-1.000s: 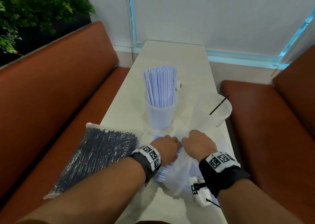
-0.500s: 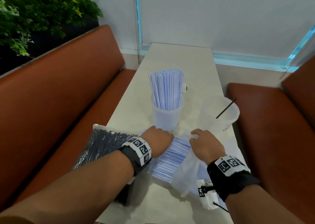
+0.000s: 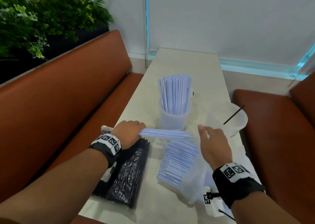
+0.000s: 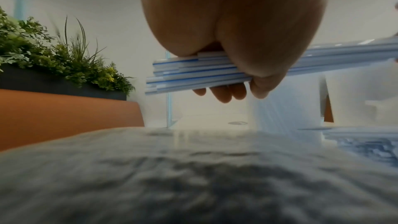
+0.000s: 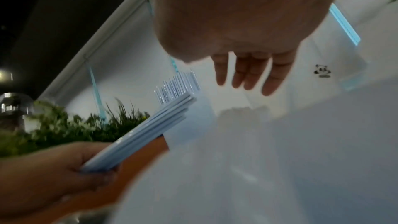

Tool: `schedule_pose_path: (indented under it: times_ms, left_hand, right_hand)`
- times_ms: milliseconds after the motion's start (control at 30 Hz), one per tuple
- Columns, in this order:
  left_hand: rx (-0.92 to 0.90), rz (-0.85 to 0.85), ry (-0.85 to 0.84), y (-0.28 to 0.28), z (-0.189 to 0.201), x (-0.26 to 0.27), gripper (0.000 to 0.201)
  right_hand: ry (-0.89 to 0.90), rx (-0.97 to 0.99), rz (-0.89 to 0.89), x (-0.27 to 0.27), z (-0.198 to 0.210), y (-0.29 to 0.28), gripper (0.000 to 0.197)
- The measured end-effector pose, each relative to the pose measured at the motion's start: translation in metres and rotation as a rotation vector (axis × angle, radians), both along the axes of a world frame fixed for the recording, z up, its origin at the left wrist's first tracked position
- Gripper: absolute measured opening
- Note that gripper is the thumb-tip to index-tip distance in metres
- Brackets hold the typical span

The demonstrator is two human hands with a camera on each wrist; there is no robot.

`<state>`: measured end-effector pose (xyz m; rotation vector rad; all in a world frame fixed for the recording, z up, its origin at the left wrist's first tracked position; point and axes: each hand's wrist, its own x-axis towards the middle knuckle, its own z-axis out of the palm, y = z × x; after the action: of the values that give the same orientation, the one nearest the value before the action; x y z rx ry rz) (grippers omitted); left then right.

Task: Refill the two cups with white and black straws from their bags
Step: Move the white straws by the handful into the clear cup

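**Straws lie flat, cup stands up**

The left hand (image 3: 130, 131) grips a bunch (image 3: 166, 133) of white straws by one end. The bunch lies flat and points away from this hand, across toward the right hand (image 3: 214, 144). The right hand is open and holds nothing; its fingers are spread just past the bunch's free end.

The white cup (image 3: 173, 118) stands just beyond the bunch, already full of upright straws. It is nearer the left hand. To go in, I think the bunch must be tipped upright first. The other cup (image 3: 236, 121) sits beyond the right hand with one black straw (image 3: 233, 114). More white straws (image 3: 177, 162) lie loose between the hands. The black bag (image 3: 126, 172) lies under the left wrist.
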<state>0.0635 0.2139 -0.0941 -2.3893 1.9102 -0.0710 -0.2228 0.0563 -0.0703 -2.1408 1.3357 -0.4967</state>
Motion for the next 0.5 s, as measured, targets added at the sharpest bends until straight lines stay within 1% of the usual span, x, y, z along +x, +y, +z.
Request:
schedule_pose_path:
  times_ms: [33,67,100,133,167,200,267,300,333,433,500]
  left_hand:
    - [-0.03,-0.013,0.013,-0.002,0.002,-0.004,0.017]
    - [-0.056,-0.03,0.032,-0.006,0.005,-0.01,0.018]
    - [-0.073,-0.051,0.054,-0.01,0.008,-0.018,0.02]
    - [-0.081,-0.072,0.08,-0.015,0.011,-0.027,0.021]
    - [-0.088,-0.091,0.108,-0.02,0.014,-0.036,0.023]
    - [-0.097,-0.104,0.132,-0.024,0.018,-0.043,0.024]
    - [-0.117,-0.112,0.155,-0.03,0.026,-0.051,0.025]
    - [-0.123,-0.111,0.156,-0.033,0.028,-0.053,0.026]
    - [-0.13,-0.114,0.154,-0.035,0.03,-0.056,0.026]
    - [-0.147,-0.176,0.177,-0.044,0.034,-0.077,0.026]
    - [-0.134,-0.204,0.195,-0.052,0.036,-0.097,0.028]
  right_hand:
    - [-0.171,-0.016,0.014,0.004,0.004,0.002,0.058]
    - [-0.327,0.016,0.036,0.008,0.008,0.004,0.053]
    - [-0.44,0.1,0.054,0.013,0.012,0.005,0.052]
    - [-0.506,0.217,0.069,0.017,0.014,0.007,0.05]
    - [-0.533,0.315,0.077,0.02,0.017,0.007,0.044]
    - [-0.562,0.355,0.068,0.02,0.018,0.007,0.038]
    - [-0.669,0.331,-0.011,0.017,0.02,0.002,0.031]
    - [-0.711,0.323,-0.037,0.014,0.021,-0.001,0.031]
    - [-0.715,0.317,-0.031,0.013,0.022,-0.003,0.034]
    - [-0.628,0.314,0.039,0.015,0.019,0.001,0.044]
    - [-0.639,0.384,0.029,0.02,0.02,0.005,0.047]
